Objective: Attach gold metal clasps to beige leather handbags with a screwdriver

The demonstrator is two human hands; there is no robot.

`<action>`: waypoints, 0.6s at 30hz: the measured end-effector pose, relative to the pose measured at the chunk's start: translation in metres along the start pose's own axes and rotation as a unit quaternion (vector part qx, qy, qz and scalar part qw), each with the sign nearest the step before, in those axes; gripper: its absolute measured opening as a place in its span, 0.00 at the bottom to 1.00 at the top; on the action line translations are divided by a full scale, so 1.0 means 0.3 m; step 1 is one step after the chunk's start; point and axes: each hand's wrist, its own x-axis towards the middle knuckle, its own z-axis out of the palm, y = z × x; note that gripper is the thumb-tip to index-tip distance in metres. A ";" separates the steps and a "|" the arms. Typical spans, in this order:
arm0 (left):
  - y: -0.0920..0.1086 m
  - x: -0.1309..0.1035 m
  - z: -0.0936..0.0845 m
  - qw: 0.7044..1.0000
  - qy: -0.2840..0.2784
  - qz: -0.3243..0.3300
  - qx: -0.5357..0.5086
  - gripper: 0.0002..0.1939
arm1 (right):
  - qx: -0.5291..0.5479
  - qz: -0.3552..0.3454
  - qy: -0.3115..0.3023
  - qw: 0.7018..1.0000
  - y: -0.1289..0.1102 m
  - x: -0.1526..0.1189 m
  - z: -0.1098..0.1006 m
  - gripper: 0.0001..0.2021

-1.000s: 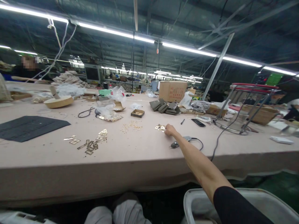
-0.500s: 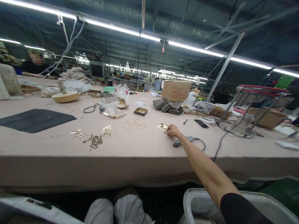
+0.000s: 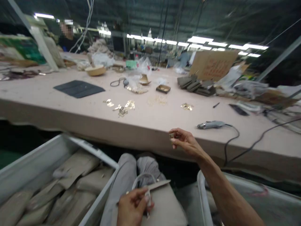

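Fitting step, judged: right hand pinches a small metal buckle above the beige bag, whose strap the left hand grips; next, buckle must meet strap.

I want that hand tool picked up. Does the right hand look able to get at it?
Probably yes. The right hand, pinching a small metal piece, hovers just before the table edge; the hand tool lies beyond with nothing between, though the fingers are occupied.
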 end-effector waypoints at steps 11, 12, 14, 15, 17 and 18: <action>-0.029 -0.011 -0.024 0.996 -0.034 -0.041 -0.064 0.27 | 0.092 0.115 0.024 0.989 0.223 -0.367 0.453 0.12; -0.030 -0.012 -0.023 0.997 -0.037 -0.037 -0.064 0.26 | 0.076 0.111 0.016 0.991 0.220 -0.371 0.452 0.12; -0.034 -0.011 -0.019 0.997 -0.037 -0.028 -0.061 0.24 | 0.034 0.105 -0.011 0.994 0.209 -0.375 0.441 0.11; -0.035 -0.011 -0.017 0.998 -0.033 -0.025 -0.057 0.24 | 0.010 0.103 -0.029 0.994 0.203 -0.376 0.435 0.11; -0.035 -0.013 -0.014 0.999 -0.025 -0.020 -0.042 0.24 | -0.021 0.101 -0.060 0.993 0.192 -0.377 0.426 0.09; -0.035 -0.015 -0.013 0.999 -0.023 -0.017 -0.035 0.24 | -0.022 0.101 -0.069 0.992 0.187 -0.378 0.424 0.06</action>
